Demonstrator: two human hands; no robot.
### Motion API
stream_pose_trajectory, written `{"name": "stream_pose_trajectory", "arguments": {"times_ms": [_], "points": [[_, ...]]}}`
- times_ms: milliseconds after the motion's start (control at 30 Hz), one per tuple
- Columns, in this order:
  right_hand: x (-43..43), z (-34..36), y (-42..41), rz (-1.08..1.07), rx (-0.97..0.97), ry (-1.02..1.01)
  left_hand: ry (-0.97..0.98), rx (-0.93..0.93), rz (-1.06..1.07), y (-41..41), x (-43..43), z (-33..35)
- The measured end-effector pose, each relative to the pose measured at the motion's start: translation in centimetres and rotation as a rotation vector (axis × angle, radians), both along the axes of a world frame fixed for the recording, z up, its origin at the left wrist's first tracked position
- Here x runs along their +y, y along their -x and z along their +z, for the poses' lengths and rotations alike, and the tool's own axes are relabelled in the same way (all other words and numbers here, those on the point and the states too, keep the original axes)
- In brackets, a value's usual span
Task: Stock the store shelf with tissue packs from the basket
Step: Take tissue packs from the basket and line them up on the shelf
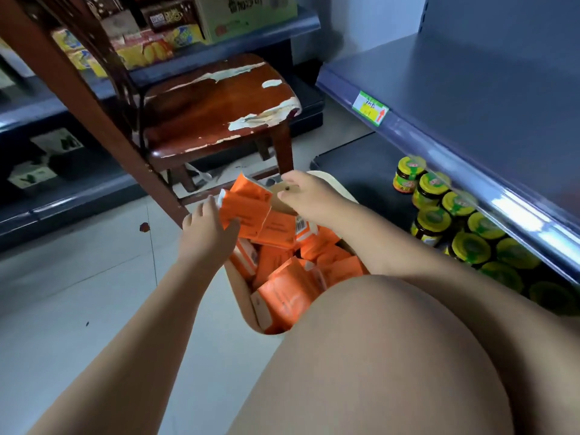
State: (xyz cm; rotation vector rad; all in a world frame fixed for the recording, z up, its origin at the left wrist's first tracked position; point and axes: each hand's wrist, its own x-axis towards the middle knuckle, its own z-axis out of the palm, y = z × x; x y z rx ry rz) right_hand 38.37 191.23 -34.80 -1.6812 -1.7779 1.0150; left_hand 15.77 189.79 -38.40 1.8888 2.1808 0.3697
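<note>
Left hand at frame centre gripping a bundle of orange tissue packs, right hand at the bundle's far end, its hold unclear, beige basket just below heaped with more packs, bare shelf upper right, jars beneath it, wooden chair behind.

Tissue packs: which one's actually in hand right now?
The raised pack at the far end of the basket, gripped by the left hand; the other packs lie loose inside it.
</note>
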Motion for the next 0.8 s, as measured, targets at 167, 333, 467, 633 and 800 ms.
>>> {"name": "stream_pose_trajectory", "arguments": {"times_ms": [167, 333, 467, 633, 800], "points": [[4.3, -1.3, 2.5, 0.242, -0.100, -0.077, -0.009, -0.046, 0.028, 0.7, 2.0, -1.6], [6.4, -1.3, 6.1, 0.499, -0.318, -0.195, -0.062, -0.021, 0.004, 1.3, 2.8, -2.9], [7.1, -3.4, 6.8, 0.471, -0.550, -0.303, -0.094, -0.034, -0.003, 1.9, 2.8, -3.5], [7.8, -5.7, 4.9, 0.242, -0.788, -0.429, -0.059, -0.120, -0.021, 1.7, 2.1, -3.4], [7.7, -5.5, 1.3, 0.086, -0.505, -0.195, -0.011, -0.292, 0.043, 1.6, 1.3, -2.8]]}}
